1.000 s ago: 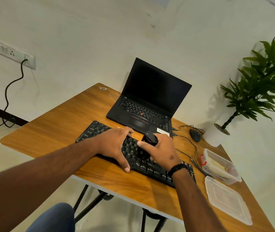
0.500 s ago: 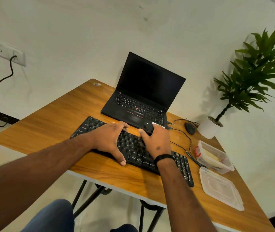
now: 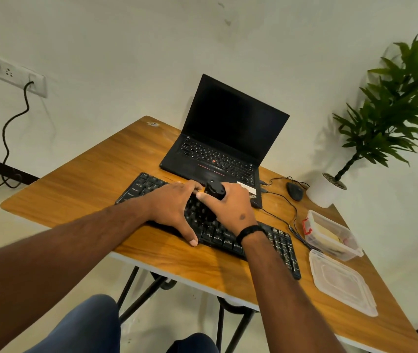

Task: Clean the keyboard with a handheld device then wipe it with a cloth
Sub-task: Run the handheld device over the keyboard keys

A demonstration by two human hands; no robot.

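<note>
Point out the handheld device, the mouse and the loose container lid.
handheld device (image 3: 215,189), head view, black top above the right hand's fingers
mouse (image 3: 295,191), head view, middle of its back
container lid (image 3: 343,285), head view, centre of the flat panel

The left side of the tabletop (image 3: 75,184) is bare wood from the far corner to the near edge, so a hand can move there. The keyboard (image 3: 274,240) fills the middle, with the open laptop (image 3: 228,138) just behind it at the far edge. Along the right edge sit a mouse (image 3: 295,191), cables (image 3: 288,210), a plastic box (image 3: 331,234) and its lid (image 3: 343,282).
</note>
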